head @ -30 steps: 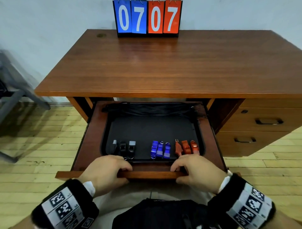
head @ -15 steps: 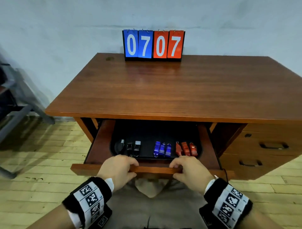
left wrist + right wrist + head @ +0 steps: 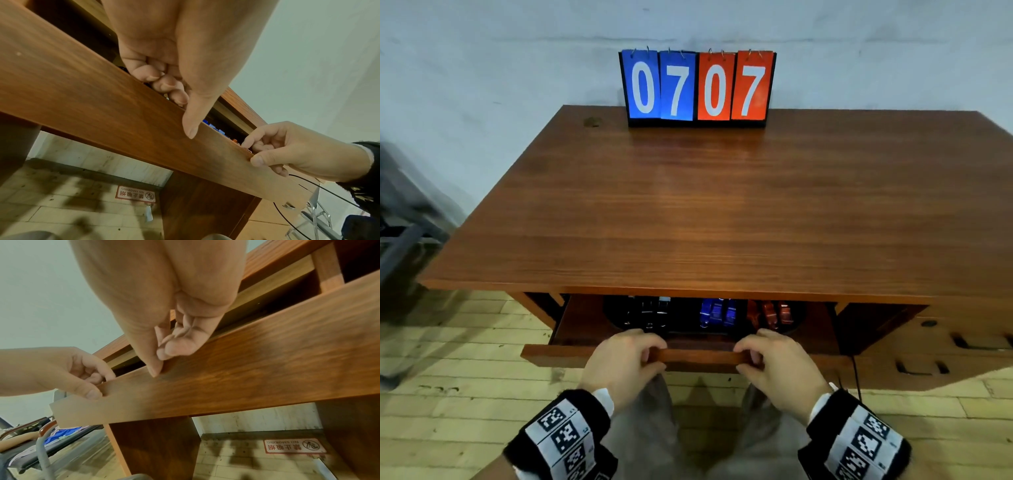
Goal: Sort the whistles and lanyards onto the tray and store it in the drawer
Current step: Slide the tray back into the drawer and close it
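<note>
From the head view, the left hand [image 3: 623,359] and right hand [image 3: 777,363] both grip the front board of the drawer [image 3: 551,354]. Their fingers hook over its top edge and their thumbs lie on its face. The drawer stands partly out from under the wooden counter [image 3: 722,205]. Inside it lies the black tray [image 3: 681,317], whose far part is hidden beneath the counter edge. On the tray's near part three groups sit in a row: black whistles [image 3: 650,311] on the left, blue whistles [image 3: 717,311] in the middle and red whistles [image 3: 770,313] on the right. The lanyards cannot be made out. A flip scoreboard [image 3: 698,87] reading 0707 stands at the counter's back edge against the wall.

From the left wrist view, the left hand's fingers [image 3: 164,82] curl down behind the board while its thumb presses the front. The right hand grips the same board farther along, thumb in front and fingers over the top. A bit of blue whistle shows behind the edge.

From the right wrist view, the right hand's thumb [image 3: 154,368] touches the board's face, its fingers are bent over the top, and the left hand pinches the board near its end. A no-smoking sign [image 3: 294,446] lies on the floor below.
</note>
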